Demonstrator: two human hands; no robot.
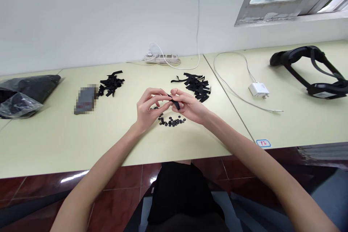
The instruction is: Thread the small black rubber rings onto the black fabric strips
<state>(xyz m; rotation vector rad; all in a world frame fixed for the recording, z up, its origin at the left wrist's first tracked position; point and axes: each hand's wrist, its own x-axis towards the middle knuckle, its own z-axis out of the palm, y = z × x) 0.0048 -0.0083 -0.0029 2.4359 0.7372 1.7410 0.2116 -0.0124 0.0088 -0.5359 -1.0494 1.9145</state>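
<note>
Between my two hands, above the table, is a short black fabric strip (176, 104). My left hand (149, 108) pinches its left end between thumb and fingers. From the other side my right hand (189, 106) grips the same strip, with one end hanging down. Whether a small part sits at the fingertips is too small to tell. Small black washer-like rings (172, 121) lie scattered on the table just below my hands, partly hidden by the left one. Beyond my right hand is a loose pile of black strips (197, 85).
Another pile of black strips (111, 82) lies at the left, beside a blurred grey box (86, 99). A dark plastic bag (29, 92) rests at far left. A power strip (163, 58) stands against the wall. Rightward are a white charger (259, 90) with cable and a black headset (315, 72).
</note>
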